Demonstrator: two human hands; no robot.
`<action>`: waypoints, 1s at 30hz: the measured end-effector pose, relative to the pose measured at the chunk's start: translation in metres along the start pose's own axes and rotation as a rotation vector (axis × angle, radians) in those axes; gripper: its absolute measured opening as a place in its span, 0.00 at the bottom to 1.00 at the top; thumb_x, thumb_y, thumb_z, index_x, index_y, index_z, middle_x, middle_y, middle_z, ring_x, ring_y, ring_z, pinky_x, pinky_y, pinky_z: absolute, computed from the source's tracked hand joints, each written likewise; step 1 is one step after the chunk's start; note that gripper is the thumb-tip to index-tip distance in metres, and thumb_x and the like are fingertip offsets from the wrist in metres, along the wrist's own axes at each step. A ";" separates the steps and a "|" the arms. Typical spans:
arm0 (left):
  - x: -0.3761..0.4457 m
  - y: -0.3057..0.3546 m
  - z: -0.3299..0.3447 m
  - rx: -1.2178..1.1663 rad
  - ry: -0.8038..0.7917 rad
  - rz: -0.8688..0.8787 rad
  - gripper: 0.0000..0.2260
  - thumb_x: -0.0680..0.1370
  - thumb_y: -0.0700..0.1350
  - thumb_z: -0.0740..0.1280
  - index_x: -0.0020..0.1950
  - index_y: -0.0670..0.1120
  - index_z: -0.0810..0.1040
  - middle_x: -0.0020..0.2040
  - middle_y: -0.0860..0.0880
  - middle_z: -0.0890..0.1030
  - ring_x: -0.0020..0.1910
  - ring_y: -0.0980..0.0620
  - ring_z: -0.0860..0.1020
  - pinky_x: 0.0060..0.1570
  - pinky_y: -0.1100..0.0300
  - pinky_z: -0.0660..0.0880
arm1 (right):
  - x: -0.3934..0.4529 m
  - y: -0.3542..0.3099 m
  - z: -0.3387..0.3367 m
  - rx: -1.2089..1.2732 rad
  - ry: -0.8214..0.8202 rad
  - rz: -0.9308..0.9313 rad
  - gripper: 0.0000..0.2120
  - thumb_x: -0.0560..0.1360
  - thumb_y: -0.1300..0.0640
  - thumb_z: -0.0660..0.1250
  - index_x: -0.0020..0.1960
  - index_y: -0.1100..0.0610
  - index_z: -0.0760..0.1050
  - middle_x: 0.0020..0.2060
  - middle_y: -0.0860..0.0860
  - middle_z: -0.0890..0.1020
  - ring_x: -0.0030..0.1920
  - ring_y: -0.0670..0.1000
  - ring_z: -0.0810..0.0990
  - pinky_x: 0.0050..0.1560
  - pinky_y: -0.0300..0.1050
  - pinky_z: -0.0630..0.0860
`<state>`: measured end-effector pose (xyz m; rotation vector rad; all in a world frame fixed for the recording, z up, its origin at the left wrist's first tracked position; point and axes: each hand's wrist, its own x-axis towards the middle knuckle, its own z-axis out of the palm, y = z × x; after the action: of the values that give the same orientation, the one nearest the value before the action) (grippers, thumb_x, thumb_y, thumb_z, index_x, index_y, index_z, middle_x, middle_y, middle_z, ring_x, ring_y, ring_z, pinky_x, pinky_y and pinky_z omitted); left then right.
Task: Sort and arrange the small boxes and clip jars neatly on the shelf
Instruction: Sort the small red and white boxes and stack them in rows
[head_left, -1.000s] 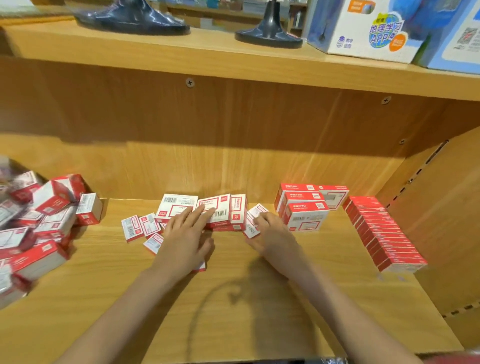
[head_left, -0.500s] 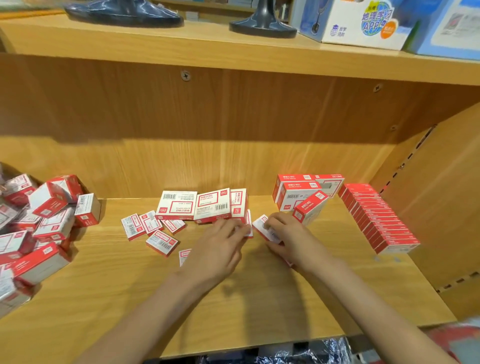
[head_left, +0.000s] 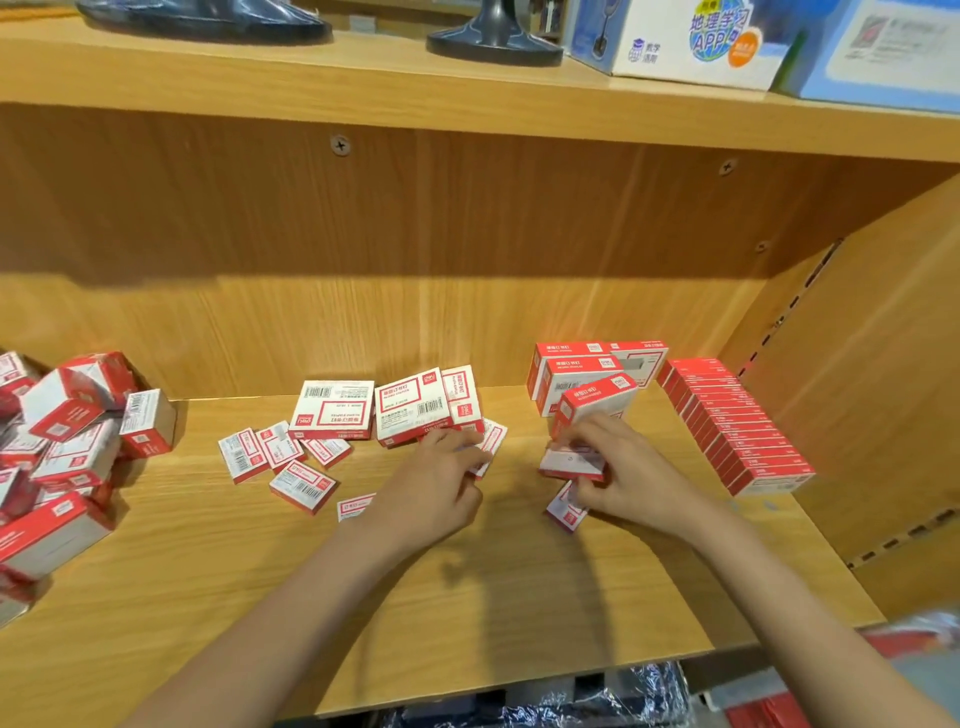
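Small red-and-white boxes lie scattered on the wooden shelf (head_left: 519, 597). My right hand (head_left: 623, 475) pinches one small box (head_left: 571, 463) just above the shelf, and another small box (head_left: 563, 509) lies under its palm. My left hand (head_left: 434, 488) has curled fingers on a small box (head_left: 491, 441) beside three larger boxes (head_left: 410, 408) leaning on the back wall. Loose small boxes (head_left: 270, 452) lie to the left of it. A neat row of red boxes (head_left: 737, 426) runs along the right side.
A stack of larger red boxes (head_left: 576, 374) stands at the back right, one box (head_left: 597, 402) tilted against it. A jumbled pile of boxes (head_left: 57, 452) fills the left end. The upper shelf carries black stands (head_left: 493, 36) and blue-white cartons (head_left: 691, 41).
My right hand has lifted a small box off the shelf and drawn back toward the front. My left hand has slid right, from the loose boxes to the small box by the larger ones.
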<state>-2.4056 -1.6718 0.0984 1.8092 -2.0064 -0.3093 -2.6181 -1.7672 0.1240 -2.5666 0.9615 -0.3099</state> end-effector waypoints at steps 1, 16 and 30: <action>0.000 0.000 0.000 -0.040 -0.007 -0.010 0.20 0.68 0.46 0.55 0.56 0.42 0.76 0.59 0.47 0.75 0.59 0.47 0.68 0.58 0.60 0.63 | 0.006 0.000 0.002 0.011 -0.006 0.002 0.20 0.64 0.51 0.63 0.54 0.56 0.73 0.50 0.50 0.73 0.51 0.48 0.71 0.50 0.38 0.67; -0.008 0.001 0.001 -0.161 0.068 -0.109 0.17 0.70 0.47 0.73 0.53 0.46 0.71 0.49 0.53 0.75 0.48 0.54 0.73 0.45 0.62 0.69 | 0.002 0.012 0.008 0.251 0.003 0.094 0.18 0.64 0.60 0.70 0.53 0.52 0.74 0.49 0.48 0.79 0.50 0.46 0.77 0.49 0.39 0.74; 0.001 0.009 0.001 -0.440 0.055 -0.019 0.07 0.72 0.40 0.66 0.47 0.50 0.76 0.48 0.50 0.81 0.47 0.54 0.79 0.46 0.59 0.76 | -0.002 0.001 0.001 0.510 0.154 0.099 0.11 0.74 0.65 0.65 0.48 0.50 0.74 0.45 0.43 0.80 0.47 0.42 0.78 0.45 0.38 0.73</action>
<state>-2.4142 -1.6716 0.1011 1.5397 -1.7174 -0.6432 -2.6196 -1.7665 0.1229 -2.0487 0.9167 -0.6407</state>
